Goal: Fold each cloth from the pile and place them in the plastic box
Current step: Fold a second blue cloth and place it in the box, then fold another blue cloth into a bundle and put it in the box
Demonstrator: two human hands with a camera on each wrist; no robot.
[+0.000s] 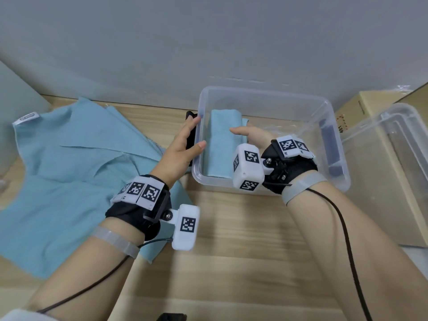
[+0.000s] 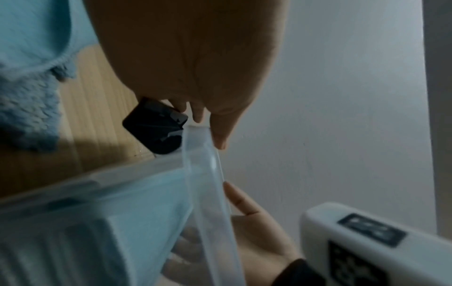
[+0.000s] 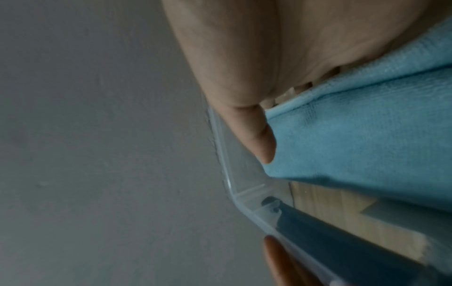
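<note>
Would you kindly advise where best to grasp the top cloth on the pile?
Probably pinch the top cloth at its white-labelled far-left corner, coming from above left: that corner lies flat, exposed, and clear of both hands.

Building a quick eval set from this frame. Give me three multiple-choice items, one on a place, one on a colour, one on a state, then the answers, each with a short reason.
1. Where does the folded cloth lie?
A. inside the clear plastic box
B. on the wooden table beside the box
C. on the spare clear lid

2. What colour are the unfolded cloths on the table?
A. white
B. light blue
C. dark grey

3. What is the left hand doing?
A. gripping an unfolded cloth
C. lying flat on the table
B. resting open against the box's left wall

Answers:
1 A: the head view shows the cloth within the box walls, with the right hand on it.
2 B: the spread pile left of the box is light blue.
3 B: its fingers are straight along the outside of the wall, its thumb over the rim.
</note>
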